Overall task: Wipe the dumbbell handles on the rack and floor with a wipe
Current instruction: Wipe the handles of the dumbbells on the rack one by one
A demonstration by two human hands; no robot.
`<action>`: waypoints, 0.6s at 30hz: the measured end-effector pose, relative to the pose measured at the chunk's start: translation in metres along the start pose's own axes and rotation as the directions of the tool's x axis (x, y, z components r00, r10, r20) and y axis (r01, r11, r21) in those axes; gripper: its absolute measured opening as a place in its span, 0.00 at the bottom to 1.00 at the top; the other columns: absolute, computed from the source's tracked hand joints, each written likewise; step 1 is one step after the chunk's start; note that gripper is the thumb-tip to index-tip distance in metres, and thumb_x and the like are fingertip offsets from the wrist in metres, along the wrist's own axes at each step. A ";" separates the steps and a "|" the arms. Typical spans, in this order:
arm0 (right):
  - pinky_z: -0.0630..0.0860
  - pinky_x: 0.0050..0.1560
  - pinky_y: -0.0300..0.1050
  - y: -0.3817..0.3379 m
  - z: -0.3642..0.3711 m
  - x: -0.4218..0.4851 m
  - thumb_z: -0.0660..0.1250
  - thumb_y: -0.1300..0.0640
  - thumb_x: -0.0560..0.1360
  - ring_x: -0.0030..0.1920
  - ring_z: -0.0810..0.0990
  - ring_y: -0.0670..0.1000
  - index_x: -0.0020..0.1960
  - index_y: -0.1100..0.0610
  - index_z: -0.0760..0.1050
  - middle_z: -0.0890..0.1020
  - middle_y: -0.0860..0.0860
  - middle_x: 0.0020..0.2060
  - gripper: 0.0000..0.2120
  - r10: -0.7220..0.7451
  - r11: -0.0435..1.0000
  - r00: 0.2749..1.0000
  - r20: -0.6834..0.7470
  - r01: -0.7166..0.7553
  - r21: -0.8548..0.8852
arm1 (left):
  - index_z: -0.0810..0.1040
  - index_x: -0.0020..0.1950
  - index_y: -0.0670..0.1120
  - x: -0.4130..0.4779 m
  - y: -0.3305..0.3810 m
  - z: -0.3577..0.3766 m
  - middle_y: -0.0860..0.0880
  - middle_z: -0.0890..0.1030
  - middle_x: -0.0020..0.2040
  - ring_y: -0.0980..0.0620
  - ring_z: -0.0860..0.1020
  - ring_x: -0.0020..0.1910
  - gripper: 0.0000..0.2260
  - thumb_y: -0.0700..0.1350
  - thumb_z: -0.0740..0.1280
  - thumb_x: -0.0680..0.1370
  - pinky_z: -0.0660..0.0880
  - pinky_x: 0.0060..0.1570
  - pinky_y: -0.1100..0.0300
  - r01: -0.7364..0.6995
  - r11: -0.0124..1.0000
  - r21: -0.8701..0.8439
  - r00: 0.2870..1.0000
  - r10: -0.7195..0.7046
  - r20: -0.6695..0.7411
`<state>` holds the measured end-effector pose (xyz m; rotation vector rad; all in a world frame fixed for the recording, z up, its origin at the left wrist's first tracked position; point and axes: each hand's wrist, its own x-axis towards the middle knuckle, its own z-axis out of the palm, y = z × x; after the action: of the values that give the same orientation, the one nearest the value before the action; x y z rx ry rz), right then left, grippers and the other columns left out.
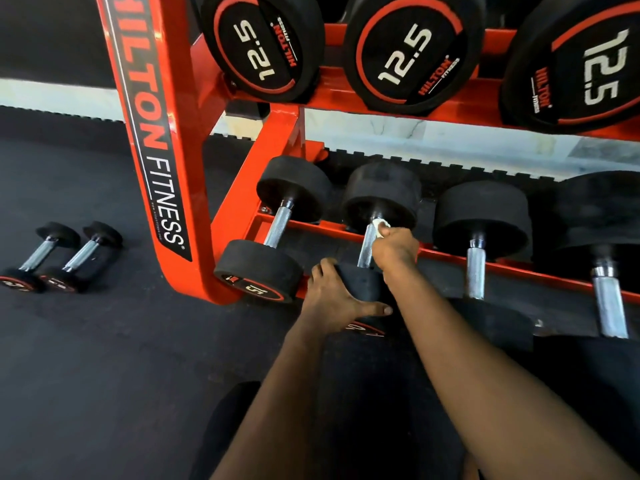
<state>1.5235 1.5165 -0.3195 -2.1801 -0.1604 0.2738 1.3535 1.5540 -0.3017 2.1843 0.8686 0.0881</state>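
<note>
Risks first, biggest thing down. Red rack (166, 168) is our main worry. Its bottom tier seems tilted toward us, and the dumbbell (360, 285) we're working on sits second from the left there. If the near head gets nudged off its seat, the whole thing could roll forward onto the floor mat.

Our left hand (332, 296) is wrapped over that near head, fingers curled over the top edge and thumb out along the front. We'd guess that's to stop it turning. Our right hand (394, 247) is closed round the upper part of the handle (364, 251) with the wipe (381, 226) bunched in the fist, and only a white scrap pokes out near the far head. Small wipe on knurled steel could snag or slip out, and the bare stretch below the fist could easily get skipped.

Around us, three 12.5 dumbbells (412, 53) sit right above on the upper shelf, so coming up carelessly means a bump. The neighbours on the bottom tier are the 5-marked one (259, 268) on the left and a bigger one (481, 216) on the right. Both sit close, so knuckle room is tight. A small pair (81, 254) lies on the floor well off to the left, and we can't tell whether it's been wiped.
</note>
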 end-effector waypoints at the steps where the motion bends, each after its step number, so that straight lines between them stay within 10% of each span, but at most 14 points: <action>1: 0.74 0.55 0.47 0.004 0.003 0.002 0.65 0.55 0.78 0.59 0.78 0.61 0.60 0.60 0.80 0.81 0.62 0.57 0.14 0.026 0.999 1.000 0.012 -0.026 0.043 | 0.59 0.74 0.45 0.001 -0.001 0.000 0.46 0.67 0.70 0.46 0.67 0.71 0.59 0.69 0.81 0.52 0.68 0.70 0.49 -0.005 1.000 -0.001 1.000 0.005 -0.001; 18: 0.72 0.52 0.44 0.012 0.006 0.015 0.67 0.57 0.74 0.54 0.79 0.53 0.63 0.59 0.76 0.82 0.53 0.52 0.18 -0.035 0.973 0.944 0.327 -0.043 0.226 | 0.59 0.74 0.46 0.003 -0.003 0.001 0.47 0.64 0.71 0.47 0.65 0.72 0.57 0.67 0.82 0.55 0.67 0.70 0.52 -0.043 0.999 0.004 0.999 0.043 0.016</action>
<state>1.5363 1.5173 -0.3342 -1.8906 -0.2963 0.6300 1.3544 1.5566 -0.3050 2.2049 0.8134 0.0898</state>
